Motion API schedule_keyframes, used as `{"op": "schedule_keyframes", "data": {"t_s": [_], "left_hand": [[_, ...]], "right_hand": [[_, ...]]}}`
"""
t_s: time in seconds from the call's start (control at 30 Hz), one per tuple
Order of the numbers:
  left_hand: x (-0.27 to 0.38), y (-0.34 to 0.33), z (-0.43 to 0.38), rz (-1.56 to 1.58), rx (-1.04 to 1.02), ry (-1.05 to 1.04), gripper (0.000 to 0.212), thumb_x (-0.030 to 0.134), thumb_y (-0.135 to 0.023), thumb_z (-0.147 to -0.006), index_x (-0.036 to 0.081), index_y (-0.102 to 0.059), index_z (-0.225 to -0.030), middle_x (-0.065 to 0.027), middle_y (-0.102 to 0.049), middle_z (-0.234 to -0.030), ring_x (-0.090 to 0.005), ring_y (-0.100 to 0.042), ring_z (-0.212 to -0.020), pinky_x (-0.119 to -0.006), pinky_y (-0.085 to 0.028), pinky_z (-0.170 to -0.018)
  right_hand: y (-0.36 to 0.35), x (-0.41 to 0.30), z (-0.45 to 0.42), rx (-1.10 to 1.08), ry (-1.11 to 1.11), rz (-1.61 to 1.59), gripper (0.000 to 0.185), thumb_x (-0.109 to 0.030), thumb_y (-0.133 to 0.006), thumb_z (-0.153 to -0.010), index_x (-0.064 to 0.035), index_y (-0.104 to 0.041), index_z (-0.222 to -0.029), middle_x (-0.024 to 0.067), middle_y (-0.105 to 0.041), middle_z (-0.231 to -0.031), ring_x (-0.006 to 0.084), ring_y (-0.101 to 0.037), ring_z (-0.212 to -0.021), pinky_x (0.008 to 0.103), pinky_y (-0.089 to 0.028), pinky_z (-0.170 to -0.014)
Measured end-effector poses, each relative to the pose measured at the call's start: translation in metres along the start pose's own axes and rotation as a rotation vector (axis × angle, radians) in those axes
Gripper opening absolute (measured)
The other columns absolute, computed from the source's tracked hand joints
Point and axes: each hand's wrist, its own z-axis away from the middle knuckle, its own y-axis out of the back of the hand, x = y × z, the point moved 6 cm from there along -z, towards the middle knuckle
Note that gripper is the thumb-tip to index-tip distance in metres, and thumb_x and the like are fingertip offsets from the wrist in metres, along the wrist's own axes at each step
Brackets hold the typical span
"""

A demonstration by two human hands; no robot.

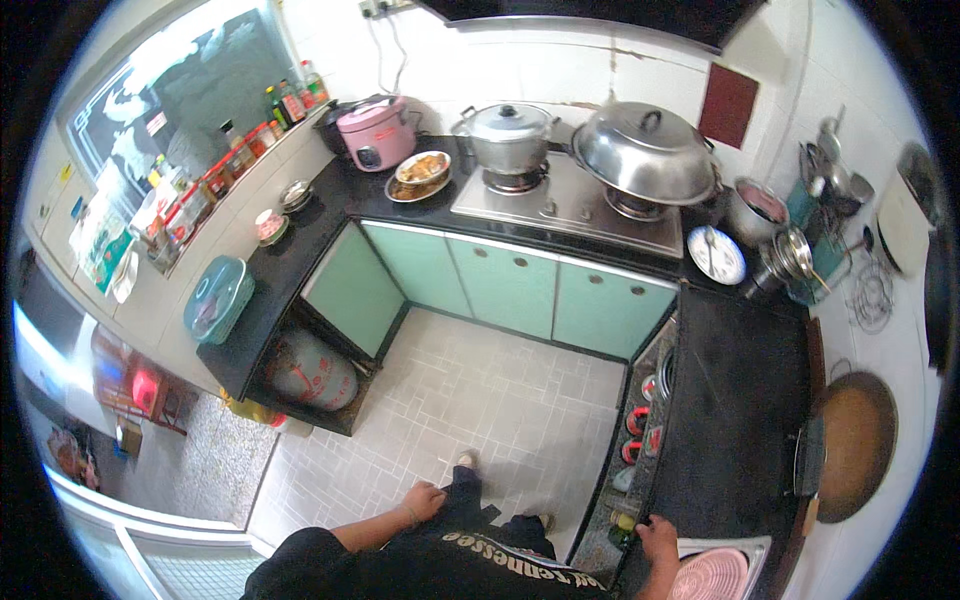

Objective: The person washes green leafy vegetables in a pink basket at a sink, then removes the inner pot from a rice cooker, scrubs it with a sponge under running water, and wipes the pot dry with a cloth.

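Note:
My left hand (pixel 424 501) hangs beside my dark trousers, above the tiled floor (pixel 517 382). Its fingers are curled and their inner side is hidden, so whether anything is in it cannot be seen. At lower right, my right hand (pixel 658 536) is at the inner edge of the black countertop (pixel 739 390), fingers somewhat apart and no object visible in it. Just beyond its wrist is a metal sink (pixel 759 551) with a pink plastic basket (pixel 712 577) in it. A jar with a yellow lid (pixel 622 520) stands on a shelf below the counter edge, close to my right fingers.
A lidded pot (pixel 510 139) and a domed, covered wok (pixel 649 154) sit on the gas stove (pixel 566 206). Left of them are a pink rice cooker (pixel 379 135) and a food bowl (pixel 422 169). A gas cylinder (pixel 315 371) occupies the open left cabinet. A wok (pixel 859 450) leans at right.

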Motion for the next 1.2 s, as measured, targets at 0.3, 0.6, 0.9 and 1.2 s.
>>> {"op": "schedule_keyframes", "data": {"t_s": [0.3,0.6,0.9,1.2], "left_hand": [[-0.204,0.006,0.057,0.001,-0.349,0.562,0.034,0.032,-0.04,-0.082,0.009,-0.064,-0.092,-0.0124,-0.061,-0.096,-0.0304,-0.056,-0.094,-0.04,-0.043,-0.082],[-0.319,0.088,0.062,0.29,-0.272,0.706,0.036,0.029,-0.037,-0.081,0.003,-0.061,-0.091,-0.0157,-0.059,-0.101,-0.0323,-0.055,-0.094,-0.043,-0.044,-0.079],[-0.379,0.103,-0.005,0.13,0.071,0.275,0.034,0.033,-0.049,-0.083,0.003,-0.058,-0.094,-0.0184,-0.059,-0.084,-0.0311,-0.056,-0.082,-0.041,-0.045,-0.075],[-0.371,0.197,-0.156,0.587,0.322,0.589,0.027,0.025,-0.054,-0.082,0.009,-0.062,-0.103,-0.0114,-0.064,-0.089,-0.0213,-0.06,-0.076,-0.033,-0.048,-0.069]], "right_hand": [[0.023,-0.225,-0.099,-0.118,0.245,0.061,0.043,-0.022,-0.063,-0.075,-0.0018,-0.054,-0.111,0.0198,-0.057,-0.104,0.0307,-0.056,-0.095,0.0351,-0.045,-0.079],[-0.07,-0.449,-0.185,-0.256,0.305,0.645,0.035,-0.028,-0.056,-0.08,-0.0028,-0.055,-0.105,0.0177,-0.058,-0.102,0.033,-0.057,-0.089,0.038,-0.045,-0.075],[-0.158,-0.473,-0.317,-0.456,0.474,0.338,0.042,-0.04,-0.057,-0.079,-0.0116,-0.057,-0.11,0.008,-0.062,-0.099,0.0231,-0.057,-0.093,0.0344,-0.044,-0.08],[-0.124,-0.674,-0.421,-0.608,0.66,-0.05,0.045,-0.031,-0.06,-0.079,-0.0036,-0.053,-0.115,0.011,-0.06,-0.098,0.0179,-0.057,-0.087,0.0318,-0.047,-0.074]]}}
